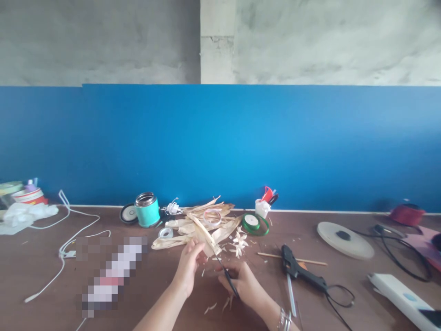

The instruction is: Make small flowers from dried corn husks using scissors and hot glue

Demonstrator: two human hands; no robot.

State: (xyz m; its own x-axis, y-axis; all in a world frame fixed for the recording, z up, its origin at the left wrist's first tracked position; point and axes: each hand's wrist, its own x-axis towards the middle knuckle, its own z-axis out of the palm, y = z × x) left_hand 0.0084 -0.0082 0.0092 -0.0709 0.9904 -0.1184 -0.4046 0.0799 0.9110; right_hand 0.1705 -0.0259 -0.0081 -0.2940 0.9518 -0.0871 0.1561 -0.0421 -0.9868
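- Head view: pixelation covers a long pale and reddish item on the left of the tabletop, so any print on it cannot be read.
- Marks on the white hub of the green ribbon spool, on the far side right of centre, are too small to make out.
- Dry, papery, cream-coloured husk strip, near the middle: the left hand has its fingers pinched on the lower end.
- Right hand, beside it: fingers clamped around the dark handles of slim scissors, the metal blade reaching the strip's near edge. A shiny bracelet circles the wrist.
- Behind the hands, a loose pile of ribbed, curling husks, a clear tape roll at its left edge.
- Just right of the strip, pale pointed petal shapes; thin husk shavings lie nearer.
- Far left of centre, a turquoise cylindrical jar with a steel mouth.
- Far right of centre, a white cup holding red and black handles.
- Right, a matt black glue gun across a slender wooden stick; beyond, a translucent round disc.
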